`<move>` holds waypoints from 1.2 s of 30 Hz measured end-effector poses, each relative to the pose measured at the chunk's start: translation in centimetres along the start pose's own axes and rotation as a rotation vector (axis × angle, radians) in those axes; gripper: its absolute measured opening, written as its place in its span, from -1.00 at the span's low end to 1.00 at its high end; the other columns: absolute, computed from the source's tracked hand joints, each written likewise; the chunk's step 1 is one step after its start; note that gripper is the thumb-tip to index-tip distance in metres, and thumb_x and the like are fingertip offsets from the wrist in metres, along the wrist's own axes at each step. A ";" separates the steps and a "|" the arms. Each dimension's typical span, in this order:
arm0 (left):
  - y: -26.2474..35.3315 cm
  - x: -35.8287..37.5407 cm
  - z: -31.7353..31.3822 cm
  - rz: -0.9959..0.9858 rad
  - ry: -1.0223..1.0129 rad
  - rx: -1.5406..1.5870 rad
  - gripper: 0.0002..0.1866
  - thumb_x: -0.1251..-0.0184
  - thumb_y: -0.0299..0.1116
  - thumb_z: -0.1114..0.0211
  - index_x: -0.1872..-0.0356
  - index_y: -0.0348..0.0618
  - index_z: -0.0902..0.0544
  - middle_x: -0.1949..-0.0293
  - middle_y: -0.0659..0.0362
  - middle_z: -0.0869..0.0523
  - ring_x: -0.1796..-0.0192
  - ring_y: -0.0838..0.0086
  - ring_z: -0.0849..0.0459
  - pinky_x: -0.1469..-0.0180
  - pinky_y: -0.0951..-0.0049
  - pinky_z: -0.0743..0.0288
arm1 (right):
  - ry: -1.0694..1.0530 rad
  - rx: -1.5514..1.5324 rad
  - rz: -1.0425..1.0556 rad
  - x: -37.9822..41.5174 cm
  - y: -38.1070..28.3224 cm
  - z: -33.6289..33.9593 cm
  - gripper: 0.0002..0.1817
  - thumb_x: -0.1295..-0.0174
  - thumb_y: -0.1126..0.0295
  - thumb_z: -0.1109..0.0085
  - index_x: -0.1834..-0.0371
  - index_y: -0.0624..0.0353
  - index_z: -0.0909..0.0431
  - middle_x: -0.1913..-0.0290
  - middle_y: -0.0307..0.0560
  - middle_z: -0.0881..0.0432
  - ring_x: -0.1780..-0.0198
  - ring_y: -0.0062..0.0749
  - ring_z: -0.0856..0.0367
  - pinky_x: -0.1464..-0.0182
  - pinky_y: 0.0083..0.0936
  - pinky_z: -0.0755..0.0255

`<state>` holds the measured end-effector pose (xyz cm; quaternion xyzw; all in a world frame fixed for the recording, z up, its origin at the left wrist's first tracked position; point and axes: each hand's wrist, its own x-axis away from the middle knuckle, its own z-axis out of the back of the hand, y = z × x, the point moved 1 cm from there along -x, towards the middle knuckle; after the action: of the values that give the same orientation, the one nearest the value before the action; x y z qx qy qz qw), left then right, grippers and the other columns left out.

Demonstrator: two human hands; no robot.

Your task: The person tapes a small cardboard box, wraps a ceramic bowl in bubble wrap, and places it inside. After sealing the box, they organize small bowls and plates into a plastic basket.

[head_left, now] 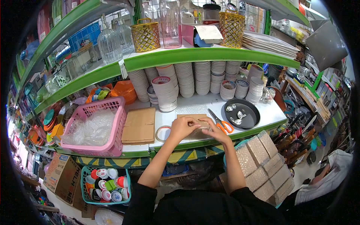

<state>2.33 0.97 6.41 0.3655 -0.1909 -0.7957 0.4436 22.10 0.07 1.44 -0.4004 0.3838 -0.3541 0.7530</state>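
Note:
My left hand point(183, 126) and my right hand point(214, 131) meet over a small brown cardboard piece point(192, 117) on the white shelf. The fingers of both are bent together around something clear and shiny, too small to make out. Orange-handled scissors point(224, 126) lie just right of my right hand. Beyond them, a black round pan point(242, 122) holds several crumpled silvery pieces. A roll of tape point(162, 133) lies left of my left hand, beside flat cardboard sheets point(138, 125).
A pink basket point(120, 127) of bubble wrap stands at the left. Stacked white bowls point(183, 80) line the back. Bubble-wrapped packages point(258, 180) are low right, a teal basket of lids point(106, 202) low left. A person's light cloth point(322, 180) shows at far right.

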 end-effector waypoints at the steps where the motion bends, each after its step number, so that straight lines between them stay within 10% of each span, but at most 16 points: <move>1: 0.0 -0.1 0.0 0.002 -0.013 0.009 -0.74 0.02 -0.10 -0.46 0.41 -0.06 -0.76 0.46 0.18 -0.72 0.42 0.37 -0.69 0.37 0.42 -0.51 | 0.028 -0.052 -0.028 0.0 -0.1 -0.1 -0.35 -0.19 0.06 -0.19 -0.30 0.08 -0.25 -0.29 -0.03 -0.23 -0.38 -0.22 -0.15 -0.37 -0.35 -0.04; 5: 0.0 0.0 0.3 -0.036 -0.002 -0.020 -0.74 0.03 -0.12 -0.46 0.42 -0.06 -0.75 0.49 0.17 -0.71 0.44 0.39 -0.68 0.38 0.43 -0.51 | 0.073 -0.098 -0.091 0.3 -1.4 -0.3 -0.49 -0.39 0.01 0.16 -0.24 0.11 -0.32 -0.23 -0.05 -0.27 -0.32 -0.25 -0.21 -0.32 -0.39 -0.09; 18: -2.1 2.2 5.6 0.023 -0.069 0.082 -0.79 -0.08 -0.28 -0.40 0.41 -0.23 -0.69 0.48 0.11 -0.69 0.45 0.32 -0.62 0.34 0.39 -0.49 | 0.130 -0.035 -0.069 -0.2 0.1 -0.9 -0.42 -0.39 -0.08 0.34 -0.21 0.13 -0.35 -0.18 0.01 -0.28 -0.30 -0.22 -0.23 -0.35 -0.39 -0.02; 24: -2.1 2.9 4.2 0.097 0.081 0.020 -0.85 -0.12 -0.36 -0.34 0.33 -0.20 -0.65 0.31 0.12 -0.66 0.35 0.32 -0.58 0.22 0.36 -0.46 | 0.165 -0.025 -0.023 -0.3 0.5 -1.1 -0.42 -0.39 -0.05 0.36 -0.18 0.18 -0.37 -0.15 0.02 -0.30 -0.29 -0.21 -0.22 -0.35 -0.38 0.00; 27: -0.7 4.5 1.7 -0.193 0.495 -0.469 -0.89 -0.13 -0.40 -0.30 0.32 -0.16 -0.64 0.25 0.19 -0.64 0.16 0.31 -0.57 0.05 0.27 -0.40 | 0.178 -0.051 -0.038 -0.4 0.6 -1.2 -0.43 -0.40 -0.03 0.33 -0.15 0.24 -0.35 -0.13 -0.06 -0.33 -0.31 -0.35 -0.19 -0.38 -0.46 0.10; 29: -1.2 5.7 -1.1 -0.456 0.372 -0.396 -0.71 -0.08 -0.40 -0.30 0.12 -0.13 -0.61 0.07 0.19 -0.60 -0.08 0.28 -0.50 -0.15 0.19 -0.29 | 0.178 -0.054 -0.017 -0.5 1.1 -1.1 -0.44 -0.40 -0.02 0.33 -0.14 0.25 -0.35 -0.13 -0.06 -0.33 -0.31 -0.34 -0.19 -0.38 -0.46 0.11; 36: -0.8 6.0 -3.2 -0.450 0.094 -0.549 -0.28 -0.07 -0.29 -0.26 -0.34 -0.11 -0.27 -0.27 0.11 -0.35 -0.35 0.30 -0.26 -0.40 0.20 -0.04 | 0.207 -0.070 0.038 -0.5 0.8 -1.1 -0.54 -0.39 0.08 0.32 -0.08 0.20 -0.39 -0.08 0.03 -0.33 -0.25 -0.22 -0.26 -0.33 -0.41 0.01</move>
<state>2.23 -3.64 1.36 0.3017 0.1361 -0.8775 0.3472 21.11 0.47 0.49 -0.3803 0.4792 -0.3657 0.7015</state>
